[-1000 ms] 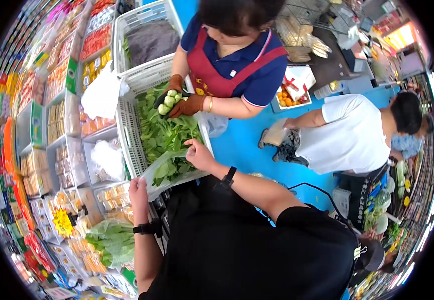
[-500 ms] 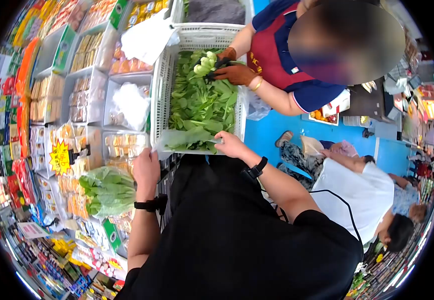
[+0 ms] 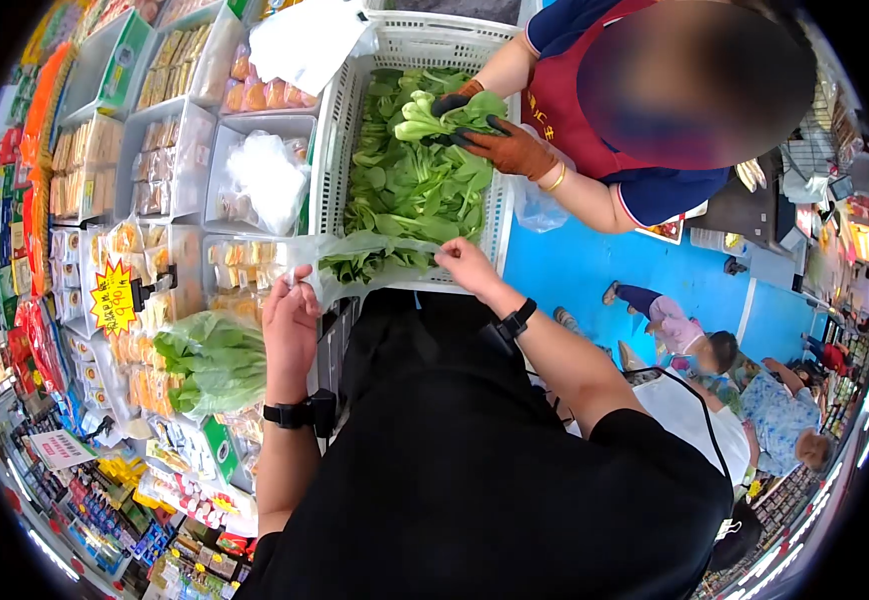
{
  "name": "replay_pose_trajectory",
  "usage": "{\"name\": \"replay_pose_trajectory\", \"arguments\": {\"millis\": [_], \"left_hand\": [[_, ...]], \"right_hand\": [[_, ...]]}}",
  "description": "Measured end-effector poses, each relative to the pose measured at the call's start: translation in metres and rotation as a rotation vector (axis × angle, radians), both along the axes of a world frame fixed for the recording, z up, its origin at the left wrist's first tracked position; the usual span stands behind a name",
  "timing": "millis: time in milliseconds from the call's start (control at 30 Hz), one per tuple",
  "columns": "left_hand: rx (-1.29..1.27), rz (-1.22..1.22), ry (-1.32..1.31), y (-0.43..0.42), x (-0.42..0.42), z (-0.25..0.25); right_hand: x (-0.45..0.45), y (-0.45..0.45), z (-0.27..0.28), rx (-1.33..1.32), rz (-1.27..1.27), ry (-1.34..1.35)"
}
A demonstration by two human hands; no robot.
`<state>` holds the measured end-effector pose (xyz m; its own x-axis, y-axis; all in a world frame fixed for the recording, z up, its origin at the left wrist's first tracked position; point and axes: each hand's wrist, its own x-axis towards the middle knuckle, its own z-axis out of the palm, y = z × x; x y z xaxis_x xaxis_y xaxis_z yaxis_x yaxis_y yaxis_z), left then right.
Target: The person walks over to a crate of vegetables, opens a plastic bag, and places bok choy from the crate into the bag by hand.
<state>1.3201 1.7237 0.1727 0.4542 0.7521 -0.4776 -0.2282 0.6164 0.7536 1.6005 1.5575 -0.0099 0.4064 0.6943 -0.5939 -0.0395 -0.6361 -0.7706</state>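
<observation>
Blur is masking co-worker's head (image 3: 697,82); top edge is cropping dark bundle (image 3: 465,9).
Clear bag (image 3: 327,285) is partly veiling leaves (image 3: 380,264); whether they're sitting inside or behind, hard to tell.

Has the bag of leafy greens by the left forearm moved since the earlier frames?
No, no visible shift: the bagged greens lie lower right of the yellow star-shaped price sign, as before.

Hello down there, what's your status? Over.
Left hand and right hand gripping opposite sides of a clear bag. Bag spread between them. Co-worker's gloved hands hold greens just beyond; nothing obviously blocking.
</observation>
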Motion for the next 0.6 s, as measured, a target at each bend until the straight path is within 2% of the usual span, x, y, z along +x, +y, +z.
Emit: {"name": "replay_pose_trajectory", "arguments": {"millis": [33,133,167,200,267,333,400,467,533,600], "left_hand": [[-0.003,0.027,-0.071,0.002,0.003,0.01],[0.017,0.014,-0.193,0.012,0.004,0.036],[0.067,0.041,-0.207,0.017,0.006,0.049],[0.117,0.067,-0.221,0.02,0.006,0.06],[0.132,0.081,-0.238,0.029,-0.007,0.075],[0.236,0.053,-0.255,0.036,-0.019,0.095],[0.267,0.067,-0.24,0.038,-0.029,0.109],[0.32,0.11,-0.276,0.037,-0.037,0.121],[0.333,0.129,-0.278,0.036,-0.043,0.129],[0.373,0.162,-0.291,0.035,-0.047,0.138]], "right_hand": [[0.006,0.006,0.02,-0.032,0.007,0.082],[0.008,0.012,0.005,0.076,-0.001,0.123],[0.01,0.012,-0.007,0.118,0.012,0.257],[0.012,0.011,-0.008,0.11,0.011,0.26],[0.013,0.012,-0.007,0.063,-0.083,0.472],[0.012,0.009,-0.017,0.055,-0.029,0.377],[0.012,0.008,-0.037,-0.088,0.249,-0.011],[0.007,0.014,-0.054,-0.117,0.306,-0.058],[0.0,0.022,-0.062,-0.129,0.497,-0.163],[-0.005,0.034,-0.065,-0.196,0.54,-0.125]]}}
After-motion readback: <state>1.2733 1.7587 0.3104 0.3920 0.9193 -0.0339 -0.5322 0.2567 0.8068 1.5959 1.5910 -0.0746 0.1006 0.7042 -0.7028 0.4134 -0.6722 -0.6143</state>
